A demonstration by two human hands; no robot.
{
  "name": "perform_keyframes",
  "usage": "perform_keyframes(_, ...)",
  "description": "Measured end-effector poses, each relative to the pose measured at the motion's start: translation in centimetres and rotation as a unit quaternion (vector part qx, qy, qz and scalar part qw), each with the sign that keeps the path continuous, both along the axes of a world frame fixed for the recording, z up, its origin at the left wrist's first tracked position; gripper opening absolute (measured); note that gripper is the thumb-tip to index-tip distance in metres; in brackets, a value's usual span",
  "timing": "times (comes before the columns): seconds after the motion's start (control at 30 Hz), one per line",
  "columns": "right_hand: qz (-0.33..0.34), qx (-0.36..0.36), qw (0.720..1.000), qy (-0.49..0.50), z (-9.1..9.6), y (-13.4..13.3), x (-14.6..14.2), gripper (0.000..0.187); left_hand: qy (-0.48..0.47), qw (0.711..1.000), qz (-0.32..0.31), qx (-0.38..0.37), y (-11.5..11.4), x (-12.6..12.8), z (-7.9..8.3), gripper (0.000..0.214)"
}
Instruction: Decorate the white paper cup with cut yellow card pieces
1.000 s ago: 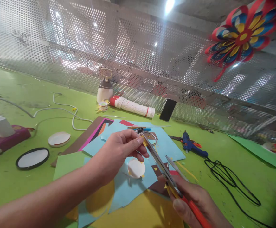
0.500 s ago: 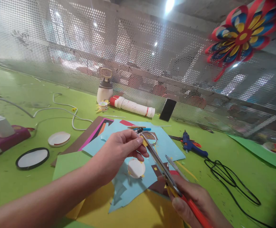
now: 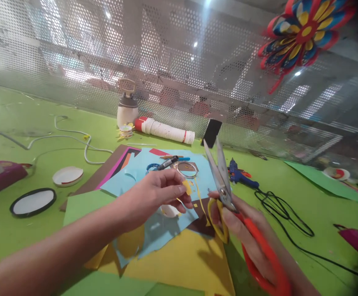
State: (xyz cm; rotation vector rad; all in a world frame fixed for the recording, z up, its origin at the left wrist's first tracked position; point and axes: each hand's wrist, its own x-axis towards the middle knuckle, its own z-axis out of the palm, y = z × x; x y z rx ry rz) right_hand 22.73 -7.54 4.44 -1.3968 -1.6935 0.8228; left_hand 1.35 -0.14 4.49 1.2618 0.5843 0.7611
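My left hand (image 3: 163, 191) pinches a small piece of yellow paper (image 3: 187, 187) between thumb and fingertips, above the pile of coloured paper. In my right hand (image 3: 246, 226) is a pair of scissors (image 3: 223, 192) with one red and one yellow handle; its blades point up and away, slightly parted, clear of the yellow piece. Partly hidden beneath my left hand, a white paper disc (image 3: 170, 211) lies on light blue paper (image 3: 154, 238). A black marker (image 3: 167, 163), a blue tape roll (image 3: 153, 167) and a silvery ring (image 3: 187, 169) lie just beyond.
A blue glue gun (image 3: 242, 174) with a coiled black cord rests at right. White stacked paper cups (image 3: 166, 130), a bottle (image 3: 127, 111) and a propped phone (image 3: 212, 132) stand along the mesh panel. At left are a black-rimmed disc (image 3: 33, 202) and a purple power strip (image 3: 4, 176).
The scissors have moved away from the left hand's yellow paper and swung upright, their blades now parted. The left hand keeps its pinch. The view has shifted slightly.
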Motion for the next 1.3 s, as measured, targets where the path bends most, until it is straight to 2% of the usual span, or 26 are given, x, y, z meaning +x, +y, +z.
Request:
perform_keyframes(0.23, -0.038, 0.007, 0.999, 0.031, 2.3, -0.5, -1.3, 0.029, 0.053, 0.996, -0.071, 0.027, -0.7, 0.2, 0.5, 0.009)
perform_keyframes(0.37, 0.006, 0.003, 0.999, 0.036, 3.2, 0.2, -2.8, 0.030, 0.093, 0.988, -0.112, 0.059, -1.0, 0.3, 0.4, 0.006)
perform_keyframes(0.47, 0.027, -0.016, 0.998, 0.054, 2.8, 1.4, -3.8, 0.032, 0.125, 0.980, -0.130, 0.087, -1.0, 0.4, 0.1, 0.006)
perform_keyframes(0.67, 0.044, -0.021, 0.996, 0.078, 1.3, 2.5, -4.0, 0.036, 0.167, 0.973, -0.127, 0.099, -0.8, 0.3, -0.2, 0.004)
perform_keyframes(1.0, 0.059, -0.049, 0.987, 0.140, 1.0, 2.1, -3.8, 0.038, 0.173, 0.974, -0.110, 0.099, -0.8, 0.5, 0.2, 0.005)
perform_keyframes(1.17, 0.040, -0.007, 0.989, 0.144, 0.6, 2.1, -3.8, 0.035, 0.161, 0.979, -0.086, 0.086, -0.6, 0.7, 0.2, 0.006)
perform_keyframes(1.3, 0.023, 0.041, 0.984, 0.173, 0.3, 1.9, -4.1, 0.033, 0.116, 0.988, -0.062, 0.076, -0.6, 0.6, 0.0, 0.009)
